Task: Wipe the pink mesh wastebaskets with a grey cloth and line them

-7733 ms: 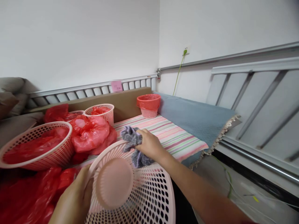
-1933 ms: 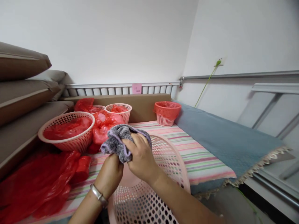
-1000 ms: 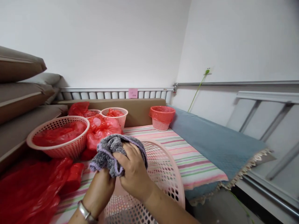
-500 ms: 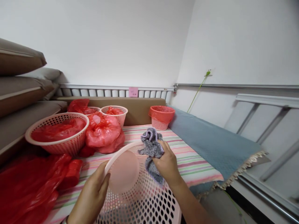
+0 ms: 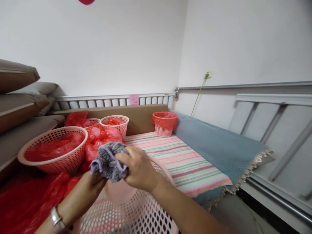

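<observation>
A pale pink perforated plastic basket (image 5: 126,211) is held tilted in front of me, its open mouth toward me and its solid round base inside. My left hand (image 5: 96,180) is at the basket's left rim, with its fingers mostly hidden behind the cloth. A silver bracelet circles that wrist. Closed on a bunched grey cloth with lilac edging (image 5: 109,161), my right hand (image 5: 140,167) is over the upper left rim, right beside my left hand.
Pink baskets (image 5: 55,146) with red plastic bags stand at the left, above loose red plastic (image 5: 26,201). A red-and-pink basket stack (image 5: 164,123) sits at the back on the striped sheet (image 5: 192,162). Cushions (image 5: 21,104) pile at the far left; a blue covering (image 5: 214,139) runs along the right.
My right hand has carried the cloth left from inside the basket to the rim by my left hand. The view has shifted slightly, and the left wrist with its bracelet shows more.
</observation>
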Action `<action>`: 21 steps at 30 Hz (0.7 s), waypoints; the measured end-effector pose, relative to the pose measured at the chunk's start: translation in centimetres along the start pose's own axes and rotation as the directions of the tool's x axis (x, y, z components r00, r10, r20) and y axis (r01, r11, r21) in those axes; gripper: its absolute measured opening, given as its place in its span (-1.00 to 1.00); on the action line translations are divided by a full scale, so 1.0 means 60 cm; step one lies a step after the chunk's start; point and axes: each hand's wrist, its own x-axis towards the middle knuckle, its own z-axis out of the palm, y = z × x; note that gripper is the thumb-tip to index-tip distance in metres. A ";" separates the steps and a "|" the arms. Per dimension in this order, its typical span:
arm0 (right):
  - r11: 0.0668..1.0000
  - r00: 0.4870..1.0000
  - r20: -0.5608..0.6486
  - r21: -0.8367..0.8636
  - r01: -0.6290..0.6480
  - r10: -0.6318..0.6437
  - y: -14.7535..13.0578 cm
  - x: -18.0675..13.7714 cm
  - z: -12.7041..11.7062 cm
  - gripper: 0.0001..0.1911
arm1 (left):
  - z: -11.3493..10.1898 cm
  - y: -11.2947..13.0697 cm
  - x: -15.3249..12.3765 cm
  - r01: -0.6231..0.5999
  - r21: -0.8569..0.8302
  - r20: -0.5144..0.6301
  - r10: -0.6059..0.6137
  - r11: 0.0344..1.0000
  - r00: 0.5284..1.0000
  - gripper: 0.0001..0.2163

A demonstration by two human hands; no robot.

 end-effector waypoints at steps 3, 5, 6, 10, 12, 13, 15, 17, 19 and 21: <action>1.000 1.000 0.025 0.005 0.006 -0.006 -0.008 0.010 0.028 -0.63 | 0.005 -0.018 0.016 -0.031 0.024 -0.044 0.032 0.999 0.999 -0.71; 1.000 1.000 0.020 0.008 -0.024 0.024 -0.009 0.013 0.041 -0.62 | 0.010 -0.026 0.023 -0.046 0.076 -0.070 0.051 0.996 0.996 -0.72; 0.999 0.999 0.014 0.016 -0.037 0.036 -0.008 0.015 0.044 -0.63 | 0.013 -0.028 0.025 -0.052 0.101 -0.072 0.059 0.994 0.996 -0.72; 0.988 0.991 -0.049 0.099 -0.118 0.123 0.006 0.012 0.045 -0.65 | 0.024 -0.022 0.022 0.004 0.133 -0.051 0.003 0.991 0.999 -0.65; 0.965 0.969 -0.096 0.156 -0.212 0.228 0.025 -0.002 0.041 -0.63 | 0.029 -0.011 0.017 0.067 0.109 -0.057 -0.061 0.992 0.996 -0.59; 0.944 0.948 -0.118 0.187 -0.270 0.295 0.037 -0.012 0.040 -0.62 | 0.031 -0.006 0.014 0.083 0.094 -0.056 -0.078 0.992 0.995 -0.57; 0.883 0.885 -0.158 0.263 -0.389 0.437 0.066 -0.042 0.038 -0.60 | 0.034 0.001 0.009 0.080 0.071 -0.054 -0.076 0.994 0.996 -0.55; 0.785 0.793 -0.169 0.361 -0.503 0.586 0.096 -0.077 0.039 -0.58 | 0.038 0.004 0.004 0.062 0.047 -0.056 -0.059 0.997 0.997 -0.56; 0.678 0.701 -0.142 0.444 -0.586 0.699 0.122 -0.108 0.042 -0.58 | 0.043 0.004 0.001 0.049 0.023 -0.062 -0.048 0.999 0.997 -0.55; 0.628 0.652 -0.132 0.465 -0.624 0.746 0.139 -0.127 0.043 -0.57 | 0.049 0.005 0.001 0.048 0.018 -0.050 -0.047 0.999 0.998 -0.55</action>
